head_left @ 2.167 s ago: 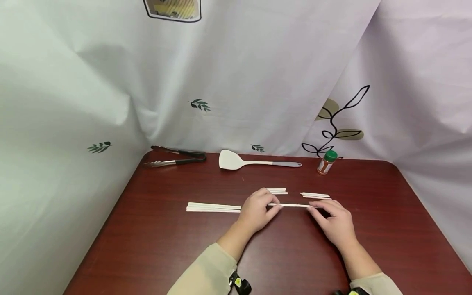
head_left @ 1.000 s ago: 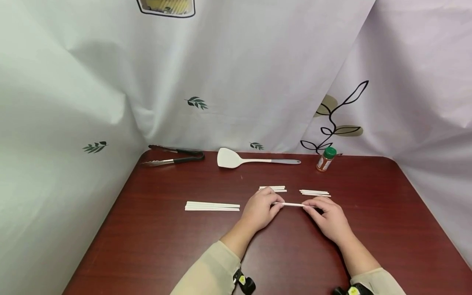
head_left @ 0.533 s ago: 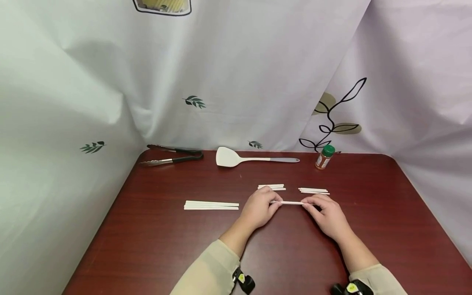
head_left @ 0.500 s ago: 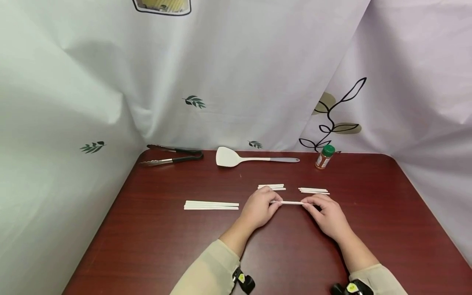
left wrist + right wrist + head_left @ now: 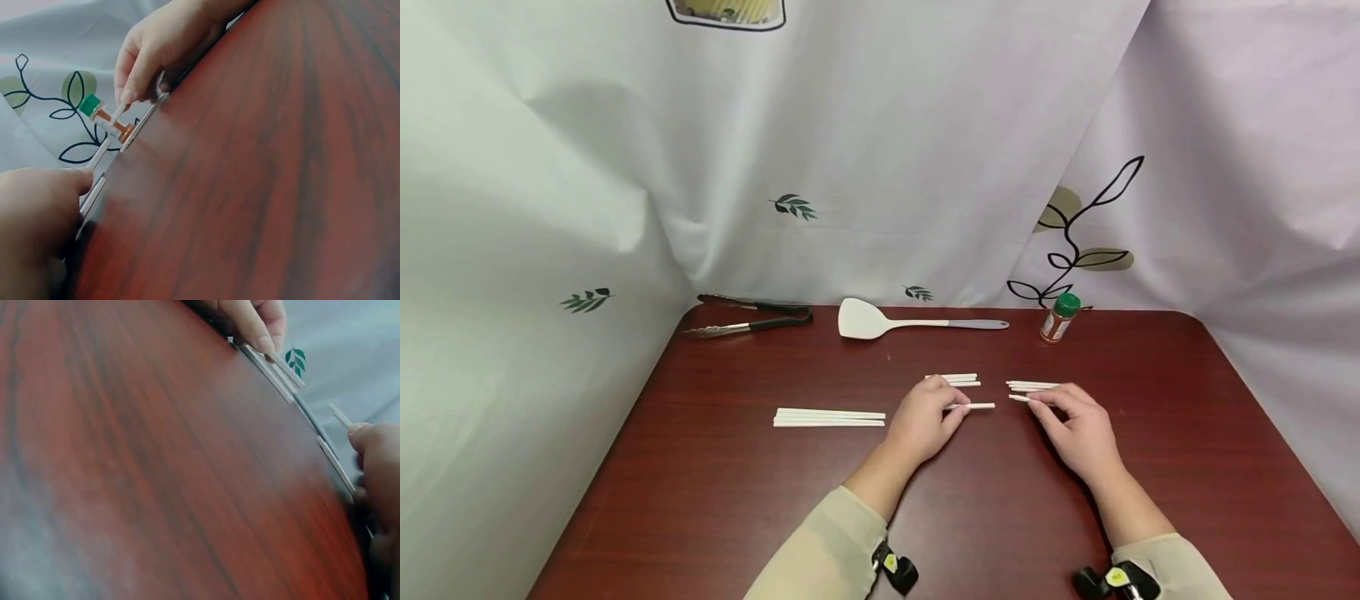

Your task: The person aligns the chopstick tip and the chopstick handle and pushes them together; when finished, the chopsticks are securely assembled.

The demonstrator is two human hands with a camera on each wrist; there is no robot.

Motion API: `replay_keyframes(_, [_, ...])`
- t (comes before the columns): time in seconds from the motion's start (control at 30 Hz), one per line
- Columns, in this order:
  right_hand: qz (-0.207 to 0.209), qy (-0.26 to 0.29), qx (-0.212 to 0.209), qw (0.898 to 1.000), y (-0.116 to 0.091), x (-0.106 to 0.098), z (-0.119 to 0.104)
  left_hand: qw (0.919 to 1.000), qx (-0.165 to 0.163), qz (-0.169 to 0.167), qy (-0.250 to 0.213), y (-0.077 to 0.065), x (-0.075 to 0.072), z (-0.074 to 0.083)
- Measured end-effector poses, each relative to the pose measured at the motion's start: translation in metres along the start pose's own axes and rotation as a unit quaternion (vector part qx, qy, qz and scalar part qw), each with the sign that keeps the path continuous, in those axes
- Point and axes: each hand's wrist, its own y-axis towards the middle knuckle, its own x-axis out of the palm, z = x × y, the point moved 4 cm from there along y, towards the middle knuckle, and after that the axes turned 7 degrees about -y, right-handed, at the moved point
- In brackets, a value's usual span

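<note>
My left hand (image 5: 921, 418) pinches a short white stick piece (image 5: 981, 406) between thumb and fingers, its free end pointing right. Opposite it, my right hand (image 5: 1082, 429) pinches another short piece (image 5: 1019, 398), of which just a stub shows on the left. A gap separates the two pieces, and the right wrist view has the right-hand piece (image 5: 340, 415) raised above the table. Behind my left fingers lies a small row of short white sticks (image 5: 964, 377), partly covered. A similar row (image 5: 1030, 384) lies right behind my right fingertips. Several longer white sticks (image 5: 829, 423) lie side by side to the left.
Along the back of the dark red wooden table (image 5: 737, 500) lie black-handled tongs (image 5: 760, 324) and a white spatula (image 5: 865, 320) with a grey handle end. A spice jar (image 5: 1060, 318) with a green lid stands at the back right. White patterned cloth (image 5: 880, 167) hangs behind.
One stick spanned both hands before; now it is two separate pieces, one in each hand. My right hand has shifted slightly right and back, toward the right row.
</note>
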Motion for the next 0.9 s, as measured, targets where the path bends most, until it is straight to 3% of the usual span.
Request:
replay_keyframes(0.13, [0.036,-0.022,-0.048,0.998,0.003,-0.003,0.001,0.9966,0.022,0.064,0.048,0.0,-0.003,-0.001])
replay_keyframes(0.23, [0.038,-0.038,-0.068,0.996,0.006,-0.004,0.004,0.9925,0.013,0.094,0.076,0.003,-0.005,-0.004])
replay_keyframes(0.47, [0.012,-0.074,-0.053,0.996,0.008,-0.002,0.011,0.9895,-0.035,0.074,0.12,0.011,-0.003,-0.009])
replay_keyframes(0.9, [-0.03,-0.096,-0.007,0.995,0.012,0.0,0.018,0.9866,-0.049,0.07,0.139,0.016,-0.001,-0.011])
